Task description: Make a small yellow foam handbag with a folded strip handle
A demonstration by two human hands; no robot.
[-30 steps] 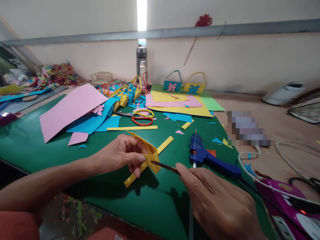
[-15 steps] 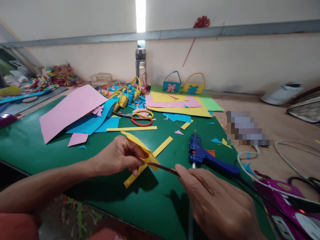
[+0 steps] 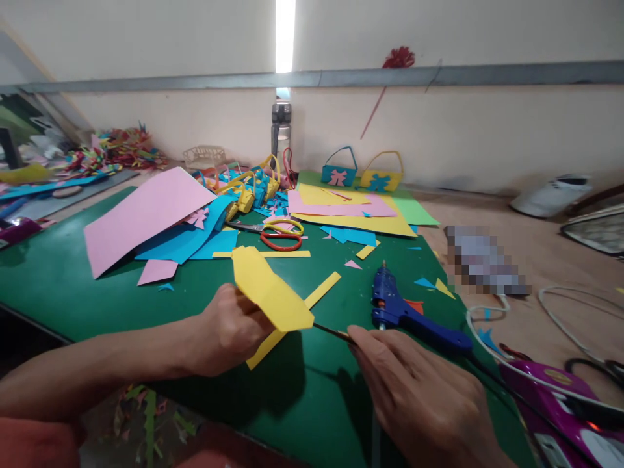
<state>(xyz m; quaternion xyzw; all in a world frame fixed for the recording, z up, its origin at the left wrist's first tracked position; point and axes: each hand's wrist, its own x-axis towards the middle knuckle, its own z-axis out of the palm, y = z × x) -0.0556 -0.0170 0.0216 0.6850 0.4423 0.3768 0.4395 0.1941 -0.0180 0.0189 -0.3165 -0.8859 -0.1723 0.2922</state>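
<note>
A folded piece of yellow paper point(image 3: 273, 290) is gripped from below by my left hand point(image 3: 234, 331), its broad face turned up and its fingertips hidden behind the paper. From the right, my right hand point(image 3: 429, 390) is closed on a thin dark metal tool point(image 3: 332, 331), whose tip meets the paper's right corner or passes behind it. Under the held piece, a yellow paper strip point(image 3: 324, 290) lies slantwise on the green mat point(image 3: 195, 403). A blue glue gun point(image 3: 409, 315) lies just beyond my right hand.
Scissors point(image 3: 281, 242) with red and yellow handles lie ahead, near pink cardstock point(image 3: 146, 214) and blue sheets. Small paper handbags point(image 3: 338, 175) stand at the back. A pixelated object point(image 3: 487, 260), white cables and a purple power strip point(image 3: 550, 390) are on the right.
My left hand has turned the yellow piece so its broad face shows instead of its open fold. The tool's tip is now hidden at the paper. The view has shifted slightly.
</note>
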